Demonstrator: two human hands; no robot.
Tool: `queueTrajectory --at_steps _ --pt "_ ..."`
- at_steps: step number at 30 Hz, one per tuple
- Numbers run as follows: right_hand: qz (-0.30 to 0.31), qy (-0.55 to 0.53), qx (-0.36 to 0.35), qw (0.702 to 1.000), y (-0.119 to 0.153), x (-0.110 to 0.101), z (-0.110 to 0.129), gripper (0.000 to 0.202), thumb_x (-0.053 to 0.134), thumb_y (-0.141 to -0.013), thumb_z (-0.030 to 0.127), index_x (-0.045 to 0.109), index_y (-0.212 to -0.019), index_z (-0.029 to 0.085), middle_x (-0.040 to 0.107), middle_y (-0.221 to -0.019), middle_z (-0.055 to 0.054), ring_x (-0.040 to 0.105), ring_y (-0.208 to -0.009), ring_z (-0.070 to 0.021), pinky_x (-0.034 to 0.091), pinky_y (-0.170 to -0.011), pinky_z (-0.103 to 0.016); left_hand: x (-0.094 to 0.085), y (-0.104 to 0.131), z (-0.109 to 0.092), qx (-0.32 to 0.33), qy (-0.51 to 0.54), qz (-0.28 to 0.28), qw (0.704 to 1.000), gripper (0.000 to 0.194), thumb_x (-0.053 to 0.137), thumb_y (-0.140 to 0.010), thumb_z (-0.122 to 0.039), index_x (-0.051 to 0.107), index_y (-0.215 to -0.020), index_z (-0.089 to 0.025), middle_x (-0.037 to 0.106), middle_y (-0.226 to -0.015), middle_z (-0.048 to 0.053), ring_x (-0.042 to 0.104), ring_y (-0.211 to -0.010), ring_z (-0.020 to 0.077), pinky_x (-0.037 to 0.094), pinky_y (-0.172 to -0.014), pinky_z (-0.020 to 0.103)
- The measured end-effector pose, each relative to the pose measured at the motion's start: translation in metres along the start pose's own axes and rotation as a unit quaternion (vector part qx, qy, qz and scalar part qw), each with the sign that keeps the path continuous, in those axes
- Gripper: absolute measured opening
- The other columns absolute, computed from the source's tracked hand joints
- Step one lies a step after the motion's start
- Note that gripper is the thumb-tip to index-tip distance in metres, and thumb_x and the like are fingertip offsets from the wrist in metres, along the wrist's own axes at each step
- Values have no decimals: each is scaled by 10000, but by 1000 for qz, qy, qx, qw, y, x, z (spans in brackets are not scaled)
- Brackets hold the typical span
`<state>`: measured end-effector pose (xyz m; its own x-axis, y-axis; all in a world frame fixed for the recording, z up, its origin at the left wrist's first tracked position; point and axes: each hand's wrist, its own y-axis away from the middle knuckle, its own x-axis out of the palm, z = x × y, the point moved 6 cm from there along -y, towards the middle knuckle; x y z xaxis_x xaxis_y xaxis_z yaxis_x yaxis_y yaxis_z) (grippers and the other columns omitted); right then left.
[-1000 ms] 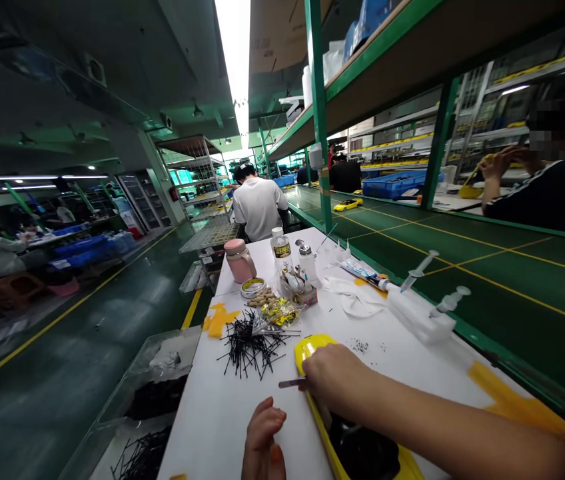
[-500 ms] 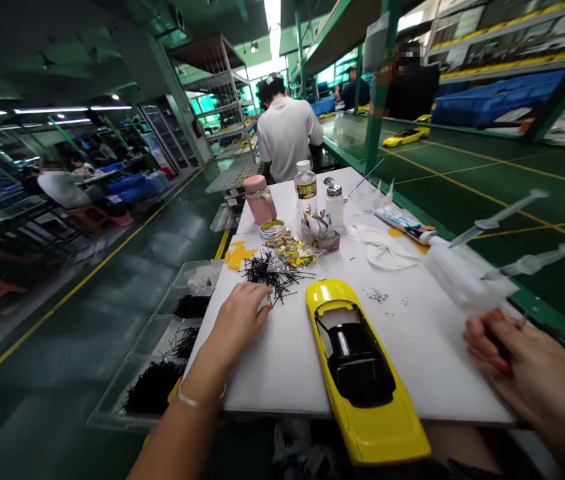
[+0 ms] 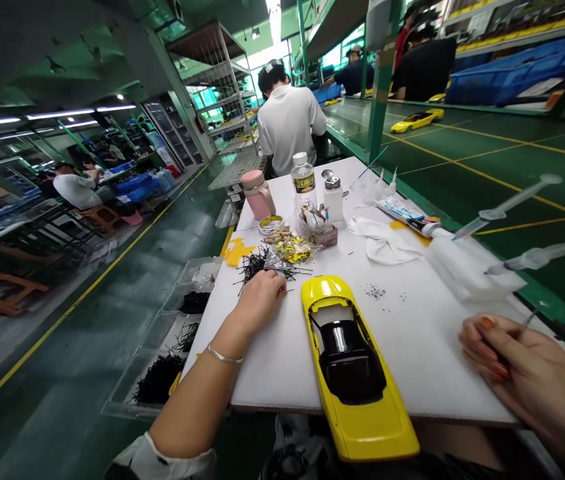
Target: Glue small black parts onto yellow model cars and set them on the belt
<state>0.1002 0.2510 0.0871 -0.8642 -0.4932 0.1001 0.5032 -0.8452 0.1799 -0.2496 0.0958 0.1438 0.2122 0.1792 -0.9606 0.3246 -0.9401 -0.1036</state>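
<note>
My left hand [image 3: 262,299] rests on the white board [image 3: 272,363] at the near edge of a pile of thin black sticks [image 3: 252,267]. Its thumb and fingers are closed together; a thin dark line shows by the fingertips, but what they pinch is unclear. To the right of it lies a yellow toy car body [image 3: 330,288] with a black roof, its rear end overhanging the board's front edge. Over on the right, my right hand [image 3: 512,363] is curled closed. A thin dark rod juts up behind its fingers; the rest is hidden in the grip.
Tiny dark bits [image 3: 375,291] are scattered right of the car. Behind stand a pink mug [image 3: 257,197], a bottle [image 3: 304,183], a small jar [image 3: 333,197] and a white cloth [image 3: 387,243]. Two syringes [image 3: 512,207] lean at right. A tray of black parts [image 3: 162,377] sits lower left; a co-worker [image 3: 290,120] sits ahead.
My left hand has moved right along the stick pile, and its thumb and fingers have come together. The right hand stays closed in about the same place. The camera view has shifted slightly.
</note>
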Motion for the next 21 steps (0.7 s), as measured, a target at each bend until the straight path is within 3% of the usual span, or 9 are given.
queueTrajectory --at_steps 4,7,9,12,15,17,18,20,21 --pt "19 -2 -12 1000 2 1 0 487 731 -854 668 557 -625 276 359 -584 -33 277 -470 -162 178 -473 -381 -6 2 4 -11 92 -50 994 206 722 -993 -307 673 -854 -163 689 -948 33 659 -952 197 555 -939 417" --pt "18 -37 -28 999 1 -1 8 526 709 -885 671 506 -627 260 298 -557 11 226 -444 -130 167 -431 -339 -14 3 15 -36 197 -109 974 240 741 -966 -378 687 -861 -169 686 -905 28 633 -862 179 541 -854 371" --pt "-31 -78 -53 995 -2 -9 20 505 785 -858 621 544 -627 243 310 -548 25 222 -434 -105 162 -412 -304 -20 4 27 -67 278 -156 946 290 737 -945 -451 699 -898 -168 684 -868 23 603 -770 160 512 -746 323" --pt "-161 -121 -119 972 -7 -26 42 395 913 -756 460 613 -681 214 408 -601 24 278 -469 -84 161 -416 -255 -28 6 44 -120 389 -219 887 395 738 -864 -558 666 -925 -174 688 -862 29 526 -651 121 410 -592 256" --pt "-281 -119 -193 933 -13 -39 62 260 912 -742 318 721 -873 199 584 -748 -9 459 -594 -106 254 -446 -227 -33 10 47 -147 461 -239 842 443 799 -718 -555 620 -910 -197 646 -789 6 481 -599 97 313 -520 216" --pt "-300 -78 -276 910 -18 -39 78 296 899 -760 241 767 -1018 181 730 -942 -51 629 -783 -141 471 -607 -241 -37 16 37 -144 481 -229 834 399 818 -694 -479 646 -928 -207 626 -757 -10 499 -603 96 312 -513 202" --pt "-284 -45 -318 904 -20 -35 85 331 896 -776 221 772 -1079 173 769 -1055 -67 689 -916 -168 547 -771 -275 -39 21 28 -137 482 -221 837 354 817 -708 -445 675 -929 -208 630 -751 -10 509 -606 97 328 -515 201" --pt "-250 50 -377 890 -24 -26 97 342 886 -822 223 773 -1139 158 791 -1175 -80 728 -1094 -225 547 -1010 -365 -42 34 5 -114 464 -195 857 247 826 -756 -388 753 -896 -198 677 -773 15 549 -635 106 392 -540 213" --pt "-239 107 -388 884 -25 -22 101 326 867 -861 243 774 -1161 155 797 -1175 -76 738 -1104 -243 539 -1035 -391 -44 41 -9 -94 444 -175 874 199 843 -779 -351 794 -896 -198 710 -807 33 580 -663 116 423 -558 222"
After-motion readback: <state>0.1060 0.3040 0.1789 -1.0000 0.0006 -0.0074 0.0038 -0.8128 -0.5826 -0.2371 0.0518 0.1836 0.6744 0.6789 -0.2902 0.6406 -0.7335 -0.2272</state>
